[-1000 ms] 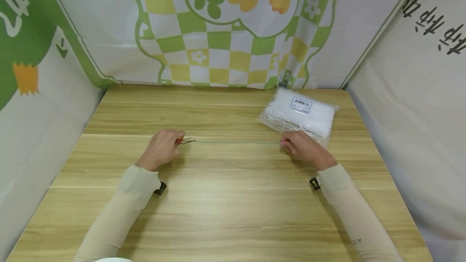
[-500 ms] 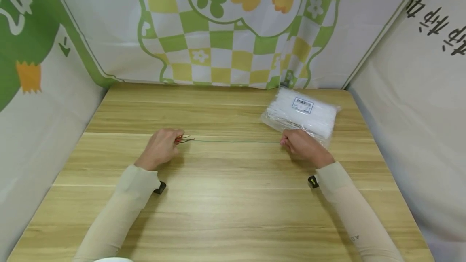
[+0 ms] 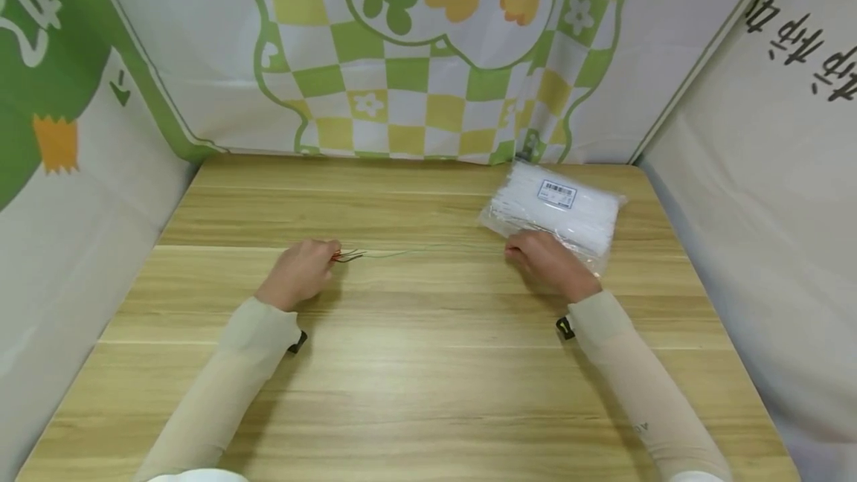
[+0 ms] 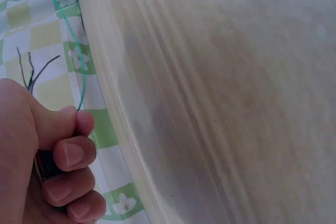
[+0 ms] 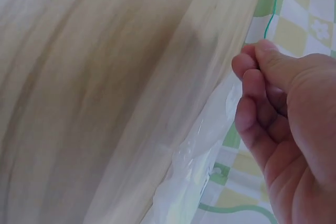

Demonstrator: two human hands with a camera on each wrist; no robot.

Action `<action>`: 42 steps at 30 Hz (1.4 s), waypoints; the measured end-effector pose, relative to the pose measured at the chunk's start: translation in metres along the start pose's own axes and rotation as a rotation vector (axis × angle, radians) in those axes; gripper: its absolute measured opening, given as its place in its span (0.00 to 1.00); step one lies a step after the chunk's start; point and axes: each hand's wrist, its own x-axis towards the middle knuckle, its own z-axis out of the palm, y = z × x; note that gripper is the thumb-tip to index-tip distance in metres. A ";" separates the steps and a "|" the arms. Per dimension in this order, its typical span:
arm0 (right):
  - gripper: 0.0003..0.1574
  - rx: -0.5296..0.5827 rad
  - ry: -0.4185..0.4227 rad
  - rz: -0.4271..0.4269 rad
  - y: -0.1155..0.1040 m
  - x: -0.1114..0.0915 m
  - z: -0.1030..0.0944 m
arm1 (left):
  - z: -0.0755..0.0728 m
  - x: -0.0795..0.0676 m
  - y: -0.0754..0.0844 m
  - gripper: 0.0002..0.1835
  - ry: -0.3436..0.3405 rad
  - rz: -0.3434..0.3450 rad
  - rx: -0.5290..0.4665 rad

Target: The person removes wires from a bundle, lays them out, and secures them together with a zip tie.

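My left hand [image 3: 301,274] grips a small bundle of thin wires [image 4: 31,72] in its curled fingers. Dark ends stick out beyond the thumb, and some red shows in the head view. A thin green wire [image 4: 84,69] leaves the same hand between thumb and index finger. It spans the gap in a loose, slightly bowed line to my right hand [image 3: 545,262], whose thumb and index fingertip pinch it [image 5: 262,45]. Whatever part of the bundle lies inside the left fist is mostly hidden. Both hands are over the wooden table [image 3: 428,378].
A clear plastic bag of white strips [image 3: 582,210] with a barcode label [image 3: 557,194] lies at the back right, just behind the right hand. Printed cloth [image 3: 402,103] hangs along the table's back edge, and fabric walls stand at both sides.
The right hand has shifted slightly left and away from me. The green wire, straight between the hands before, now sags into a slack curve. The left hand has moved only a little.
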 end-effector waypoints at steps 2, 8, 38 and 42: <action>0.11 -0.027 0.015 -0.006 -0.001 0.002 0.001 | 0.000 0.001 0.001 0.08 -0.026 -0.010 -0.007; 0.11 -0.054 -0.005 0.030 -0.008 0.007 0.004 | 0.003 0.004 0.003 0.08 -0.075 -0.045 -0.009; 0.11 -0.031 -0.073 0.172 -0.017 0.010 0.001 | -0.011 -0.004 0.005 0.15 0.006 -0.167 -0.058; 0.08 -0.026 -0.066 0.169 -0.019 0.009 -0.001 | -0.009 -0.003 0.010 0.15 0.008 -0.158 -0.033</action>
